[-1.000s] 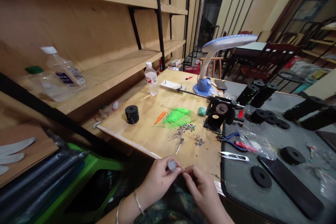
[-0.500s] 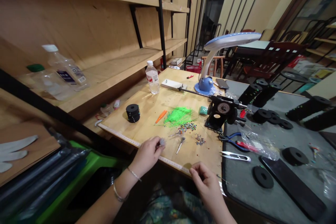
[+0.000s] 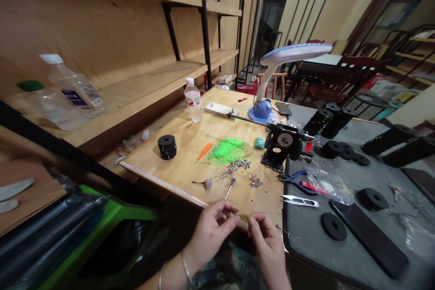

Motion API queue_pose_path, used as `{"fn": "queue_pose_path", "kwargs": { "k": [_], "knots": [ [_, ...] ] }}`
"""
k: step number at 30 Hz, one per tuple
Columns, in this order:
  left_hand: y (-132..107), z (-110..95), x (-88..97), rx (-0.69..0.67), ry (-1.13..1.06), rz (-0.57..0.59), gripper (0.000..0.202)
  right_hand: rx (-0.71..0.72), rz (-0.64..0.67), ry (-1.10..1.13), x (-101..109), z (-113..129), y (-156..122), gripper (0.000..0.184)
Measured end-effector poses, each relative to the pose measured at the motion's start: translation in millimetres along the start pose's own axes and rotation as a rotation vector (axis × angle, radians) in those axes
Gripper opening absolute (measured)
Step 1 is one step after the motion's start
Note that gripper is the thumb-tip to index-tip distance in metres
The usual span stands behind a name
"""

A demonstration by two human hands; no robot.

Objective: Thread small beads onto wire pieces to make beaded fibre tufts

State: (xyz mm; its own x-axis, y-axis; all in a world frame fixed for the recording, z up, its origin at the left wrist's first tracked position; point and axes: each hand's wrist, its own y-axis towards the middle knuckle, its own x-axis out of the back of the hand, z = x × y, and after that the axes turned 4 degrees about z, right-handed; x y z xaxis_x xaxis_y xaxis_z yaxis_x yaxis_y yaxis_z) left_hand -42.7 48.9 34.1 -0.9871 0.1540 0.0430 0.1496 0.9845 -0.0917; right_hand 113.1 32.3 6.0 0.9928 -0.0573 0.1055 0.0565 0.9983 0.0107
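My left hand (image 3: 212, 229) and my right hand (image 3: 265, 235) meet at the near edge of the wooden board (image 3: 183, 163), fingertips pinched towards each other. What they pinch is too small to make out. A small grey tufted piece (image 3: 205, 183) lies on the board just beyond my left hand. Past it lie a second tufted piece (image 3: 231, 186), a heap of coloured beads (image 3: 239, 164) and a bundle of bright green strands (image 3: 227, 149).
A black winding device (image 3: 282, 145) stands at the board's right edge. Scissors (image 3: 299, 200), blue-handled pliers (image 3: 297, 179) and black foam discs (image 3: 333, 226) lie on the grey mat (image 3: 356, 199). A black spool stack (image 3: 167, 147), water bottle (image 3: 193, 100), desk lamp (image 3: 272, 81) and shelves (image 3: 102, 99) are nearby.
My left hand reached out over the board with the grey tufted piece, left it lying there, and came back to meet my right hand at the near edge.
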Motion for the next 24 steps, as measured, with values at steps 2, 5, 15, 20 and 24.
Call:
{"fn": "queue_pose_path", "kwargs": {
  "k": [2, 5, 15, 20, 24],
  "knots": [
    [-1.9, 5.9, -23.5, 0.079, -0.255, 0.039, 0.023, 0.016, -0.029, 0.039, -2.0, 0.9, -4.4, 0.035],
    [-1.2, 12.2, -45.3, 0.155, -0.476, 0.011, 0.025, 0.049, -0.067, 0.046, -2.2, 1.1, -10.0, 0.032],
    [6.8, 5.7, -43.3, 0.256, -0.519, 0.082, 0.027, 0.245, 0.067, -0.313, 33.1, 9.3, -11.3, 0.022],
    [11.2, -1.5, -34.3, 0.171, -0.289, 0.12, 0.026, 0.489, -0.095, -0.916, 106.5, 21.6, 22.0, 0.015],
    [11.5, -2.8, -35.5, 0.134, -0.211, 0.136, 0.027, 0.554, 0.048, -1.325, 142.5, 22.0, 51.8, 0.018]
  ]
}}
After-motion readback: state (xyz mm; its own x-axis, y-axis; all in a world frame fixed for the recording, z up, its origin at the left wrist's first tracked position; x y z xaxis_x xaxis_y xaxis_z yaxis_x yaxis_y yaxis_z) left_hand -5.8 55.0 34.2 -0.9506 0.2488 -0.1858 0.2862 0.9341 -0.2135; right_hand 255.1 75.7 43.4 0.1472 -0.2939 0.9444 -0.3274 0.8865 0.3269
